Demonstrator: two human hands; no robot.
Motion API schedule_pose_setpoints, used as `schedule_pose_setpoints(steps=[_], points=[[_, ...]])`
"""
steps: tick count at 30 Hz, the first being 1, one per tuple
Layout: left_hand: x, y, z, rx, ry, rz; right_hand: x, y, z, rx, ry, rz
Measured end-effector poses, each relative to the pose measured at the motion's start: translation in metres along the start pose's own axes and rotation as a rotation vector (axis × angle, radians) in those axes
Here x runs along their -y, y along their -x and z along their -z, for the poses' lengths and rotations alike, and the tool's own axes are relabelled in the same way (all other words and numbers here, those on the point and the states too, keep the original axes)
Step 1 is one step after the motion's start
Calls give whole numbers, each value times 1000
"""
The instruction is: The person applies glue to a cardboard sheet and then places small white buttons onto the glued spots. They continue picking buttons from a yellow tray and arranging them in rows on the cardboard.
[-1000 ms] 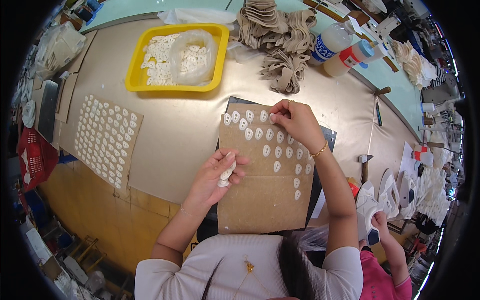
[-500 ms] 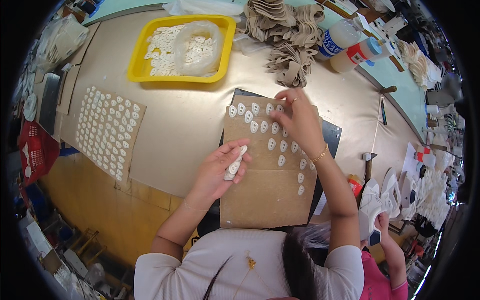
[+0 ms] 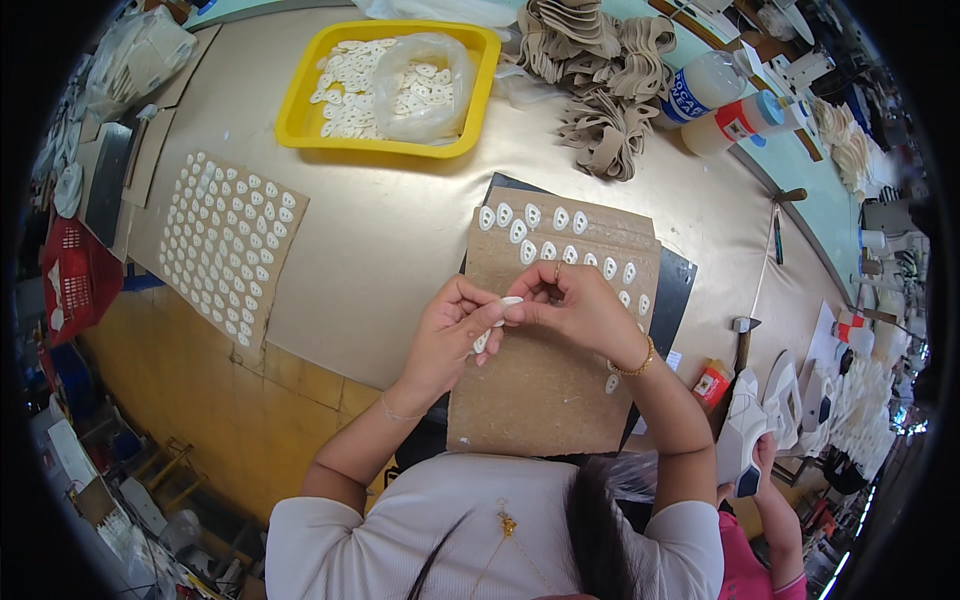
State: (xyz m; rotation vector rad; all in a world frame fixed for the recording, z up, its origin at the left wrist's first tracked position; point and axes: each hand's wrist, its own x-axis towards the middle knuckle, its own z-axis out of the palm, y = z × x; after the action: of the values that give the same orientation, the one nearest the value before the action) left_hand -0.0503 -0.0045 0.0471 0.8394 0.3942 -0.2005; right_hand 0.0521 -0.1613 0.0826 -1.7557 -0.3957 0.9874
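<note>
My left hand [image 3: 448,328] is closed around a small stack of white oval pieces with holes [image 3: 482,341]. Fingers of my right hand [image 3: 575,305] meet it and pinch one white piece [image 3: 511,301] at the top of that stack. Both hands are above a brown cardboard sheet [image 3: 530,415], which lies on a dark board [image 3: 676,285]. Similar white pieces [image 3: 533,215] sit spaced out over the sheet's far part and down its right side. My right hand and forearm hide some of them.
At the far left stands a yellow tray [image 3: 375,149] of white pieces, partly in a clear bag [image 3: 455,75]. Another covered cardboard sheet [image 3: 255,325] lies left. Beige cutouts [image 3: 600,100], bottles [image 3: 735,122] and a hammer [image 3: 743,340] are rightward. A co-worker's hand [image 3: 763,455] holds a white shoe [image 3: 740,440].
My right hand has come back from the sheet's far edge to my left hand and now pinches a white piece there. The view has shifted slightly.
</note>
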Motion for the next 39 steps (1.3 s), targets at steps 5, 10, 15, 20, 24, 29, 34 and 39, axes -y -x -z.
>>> schedule_pose_setpoints(steps=[5, 10, 15, 20, 24, 29, 34, 39], points=[[1, -1, 5, -34, -26, 24, 3, 0, 14, -175, 142, 55], [-2, -3, 4, -24, 36, 120, -11, -7, 82, -366, 456, 104], [-3, -3, 2, -1, 116, 156, -23, -19, 94, -313, 453, 34], [-2, -3, 1, -50, 137, 179, -21, -23, 88, -354, 462, 35], [0, -4, 2, -18, 143, 168, -27, -21, 81, -444, 728, 149], [2, -4, 2, -23, 101, 149, -22, -18, 69, -631, 871, 231], [1, -3, -1, 2, 90, 145, -2, 6, 39, -52, 218, 285], [0, -4, 0, 43, 229, 255, 1, 17, 13, 53, 250, 451]])
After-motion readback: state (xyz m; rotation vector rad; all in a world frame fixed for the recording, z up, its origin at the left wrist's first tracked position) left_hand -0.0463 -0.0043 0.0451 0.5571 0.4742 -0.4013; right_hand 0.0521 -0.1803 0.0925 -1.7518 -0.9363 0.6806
